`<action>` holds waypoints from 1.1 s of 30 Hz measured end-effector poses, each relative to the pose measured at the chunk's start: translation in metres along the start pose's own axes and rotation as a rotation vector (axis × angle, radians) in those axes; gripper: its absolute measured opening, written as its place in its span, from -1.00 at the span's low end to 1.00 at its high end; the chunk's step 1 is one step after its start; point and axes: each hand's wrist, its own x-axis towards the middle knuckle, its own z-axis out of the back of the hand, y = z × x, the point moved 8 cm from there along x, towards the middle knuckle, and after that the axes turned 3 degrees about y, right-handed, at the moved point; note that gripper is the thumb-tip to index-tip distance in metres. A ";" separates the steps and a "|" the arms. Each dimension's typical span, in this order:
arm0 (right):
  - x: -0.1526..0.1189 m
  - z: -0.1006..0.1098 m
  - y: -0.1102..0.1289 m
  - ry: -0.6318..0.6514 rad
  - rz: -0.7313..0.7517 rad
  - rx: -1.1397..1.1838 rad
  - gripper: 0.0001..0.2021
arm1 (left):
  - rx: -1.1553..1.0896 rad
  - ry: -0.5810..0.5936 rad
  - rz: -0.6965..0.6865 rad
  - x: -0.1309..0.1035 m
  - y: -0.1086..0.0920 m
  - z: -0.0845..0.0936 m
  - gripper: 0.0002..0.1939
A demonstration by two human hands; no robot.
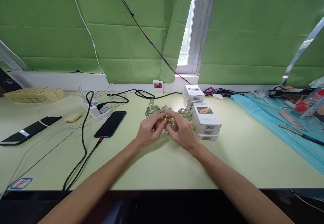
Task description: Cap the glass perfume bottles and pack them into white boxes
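My left hand [151,129] and my right hand [181,129] meet over the middle of the table, fingertips pinched together. Between them shows a small gold-coloured piece [164,118], partly hidden by the fingers. Just behind and under the hands are several round clear glass bottles: a left bottle [150,112] with a tall clear stopper, a middle bottle [166,108] with a gold top, and a right bottle [186,115]. More gold and glass shows between the fingers, too covered to make out. Close beside my right hand stands a stack of white boxes [206,119] with pictures and barcodes.
A second white box stack [193,93] is behind the first. Leftward lie a black phone [110,124] on a cable, a white power strip [97,112], another phone [30,129] and yellow boxes [35,95]. Blue plastic sheeting [273,119] with odds and ends covers the right side.
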 end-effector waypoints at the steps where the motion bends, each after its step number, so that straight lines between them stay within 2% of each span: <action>1: 0.000 0.001 0.000 -0.001 -0.005 0.002 -0.65 | -0.002 0.005 0.011 0.000 0.001 0.000 -0.75; 7: 0.004 0.013 0.000 -0.081 -0.082 0.013 -0.71 | -0.041 0.024 0.093 -0.001 0.005 -0.001 -0.74; 15: 0.003 0.029 -0.016 -0.251 -0.244 0.044 -0.75 | -0.029 0.051 0.062 -0.003 0.005 -0.007 -0.84; 28: 0.002 0.027 -0.024 -0.222 -0.301 0.011 -0.74 | -0.016 0.125 0.035 -0.003 0.004 -0.015 -0.91; 33: 0.000 0.027 -0.030 -0.232 -0.381 0.122 -0.72 | -0.012 0.120 0.009 -0.003 0.002 -0.015 -0.91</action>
